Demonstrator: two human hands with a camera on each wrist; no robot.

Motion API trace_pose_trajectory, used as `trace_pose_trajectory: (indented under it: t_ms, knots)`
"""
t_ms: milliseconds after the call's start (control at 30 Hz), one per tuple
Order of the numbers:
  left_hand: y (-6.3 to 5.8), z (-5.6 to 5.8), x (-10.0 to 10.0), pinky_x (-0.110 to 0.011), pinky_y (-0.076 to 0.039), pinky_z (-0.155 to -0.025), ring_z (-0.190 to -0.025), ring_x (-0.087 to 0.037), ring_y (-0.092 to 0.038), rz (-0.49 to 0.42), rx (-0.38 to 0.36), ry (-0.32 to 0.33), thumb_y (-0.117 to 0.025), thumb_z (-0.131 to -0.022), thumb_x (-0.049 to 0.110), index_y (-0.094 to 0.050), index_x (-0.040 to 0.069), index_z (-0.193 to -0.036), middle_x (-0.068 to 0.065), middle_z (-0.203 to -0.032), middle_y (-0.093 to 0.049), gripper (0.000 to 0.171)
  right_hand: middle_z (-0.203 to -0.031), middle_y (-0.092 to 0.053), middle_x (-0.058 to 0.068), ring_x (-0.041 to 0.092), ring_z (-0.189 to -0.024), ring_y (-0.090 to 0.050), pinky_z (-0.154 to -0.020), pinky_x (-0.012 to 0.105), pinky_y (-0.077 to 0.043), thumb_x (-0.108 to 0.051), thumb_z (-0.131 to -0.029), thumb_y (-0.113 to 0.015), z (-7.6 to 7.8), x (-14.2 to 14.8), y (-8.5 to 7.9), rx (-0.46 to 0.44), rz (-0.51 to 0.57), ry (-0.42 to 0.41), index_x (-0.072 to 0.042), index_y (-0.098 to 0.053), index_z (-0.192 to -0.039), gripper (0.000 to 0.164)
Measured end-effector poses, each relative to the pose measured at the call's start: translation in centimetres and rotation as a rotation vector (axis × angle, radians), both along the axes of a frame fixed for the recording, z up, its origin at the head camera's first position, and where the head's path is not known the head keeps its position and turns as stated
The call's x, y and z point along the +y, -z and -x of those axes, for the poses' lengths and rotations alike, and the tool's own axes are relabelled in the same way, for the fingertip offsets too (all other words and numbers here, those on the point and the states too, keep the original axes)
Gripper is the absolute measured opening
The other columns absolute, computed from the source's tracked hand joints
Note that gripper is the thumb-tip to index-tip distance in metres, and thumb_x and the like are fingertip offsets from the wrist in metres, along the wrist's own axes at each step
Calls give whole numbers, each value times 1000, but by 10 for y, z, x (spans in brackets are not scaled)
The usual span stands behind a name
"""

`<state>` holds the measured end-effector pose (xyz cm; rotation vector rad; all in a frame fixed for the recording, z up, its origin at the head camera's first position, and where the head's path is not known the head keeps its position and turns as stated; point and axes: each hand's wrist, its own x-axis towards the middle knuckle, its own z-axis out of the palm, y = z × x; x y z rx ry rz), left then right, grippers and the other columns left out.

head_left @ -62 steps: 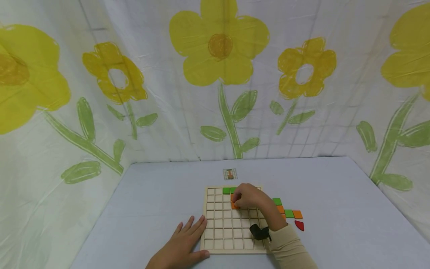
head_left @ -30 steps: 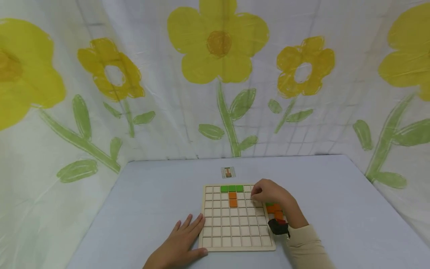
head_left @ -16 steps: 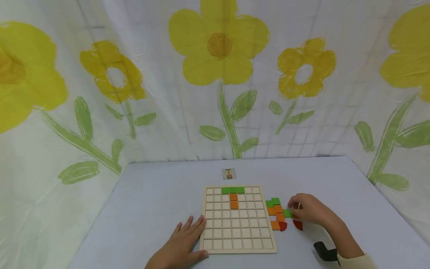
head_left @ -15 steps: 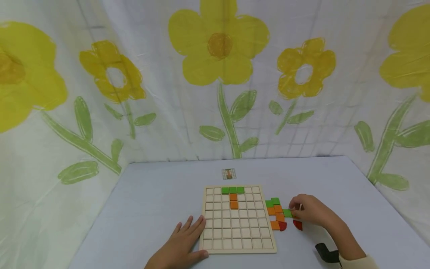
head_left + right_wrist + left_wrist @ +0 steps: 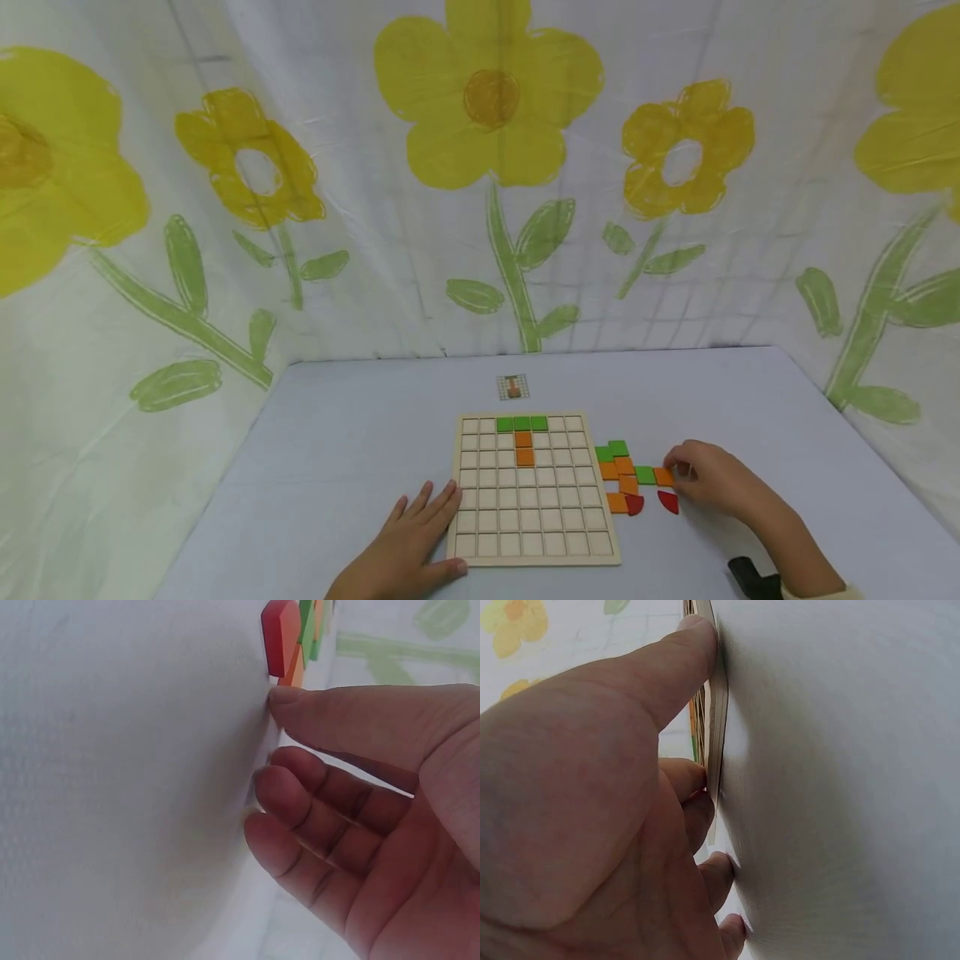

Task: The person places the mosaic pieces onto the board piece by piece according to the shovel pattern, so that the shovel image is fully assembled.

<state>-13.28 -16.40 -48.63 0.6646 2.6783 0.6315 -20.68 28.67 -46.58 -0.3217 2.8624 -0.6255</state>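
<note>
A wooden grid board (image 5: 528, 560) lies on the table, with a row of three green tiles (image 5: 522, 424) at its top and two orange tiles (image 5: 524, 457) running down below. My left hand (image 5: 405, 546) rests at the board's left side, fingers spread, with thumb and fingertips along the edge (image 5: 718, 720). To the right of the board, my right hand (image 5: 708, 477) has loosely bent fingers; its fingertips are right at the end orange tile (image 5: 662, 477), which lies flat. In the right wrist view the thumb (image 5: 300, 705) is beside that tile's edge.
Several loose green and orange tiles lie against the board's right side, with a red rounded piece (image 5: 633, 505) among them. Another red piece (image 5: 668, 502) lies below the end orange tile. A small pattern card (image 5: 513, 387) is behind the board. A flowered curtain (image 5: 360, 317) hangs beyond the table.
My right hand left the board, passed over the loose tiles to the end orange tile, then shifted slightly right, uncovering more of it. My left hand has stayed at the board's left edge.
</note>
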Motion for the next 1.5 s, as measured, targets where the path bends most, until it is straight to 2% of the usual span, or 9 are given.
trace_pose_trajectory:
  t_ms: [667, 1033, 1333, 1500]
  knots:
    - [-1, -1, 0, -69, -13, -112, -149, -42, -15, -10, 23, 15, -57, -91, 66, -29, 8, -158, -8, -164, -23, 93, -81, -59, -4, 17, -76, -52, -69, 34, -51, -5, -81, -81, -4, 3, -1, -3, 42, 0, -7, -73, -97, 18]
    - [0, -1, 0, -70, -13, -111, -149, -43, -16, -19, 20, 13, -57, -90, 67, -29, 7, -158, -8, -165, -23, 95, -83, -59, -8, 13, -73, -50, -64, 27, -48, -10, -83, -81, -6, -17, -1, 3, 127, -100, -8, -73, -100, 19]
    - [0, -1, -1, -69, -14, -112, -149, -42, -17, 8, 23, 5, -57, -90, 68, -29, 8, -158, -7, -164, -24, 95, -89, -62, -9, 8, -75, -51, -66, 28, -49, -11, -84, -80, -8, -32, 2, 44, 157, -234, -7, -72, -101, 20]
    - [0, 0, 0, -70, -15, -111, -148, -43, -17, 7, 27, 17, -57, -90, 68, -29, 8, -158, -8, -164, -24, 95, -89, -62, -8, 6, -75, -52, -66, 28, -49, -9, -84, -80, -9, -40, -1, 43, 159, -257, -7, -72, -101, 19]
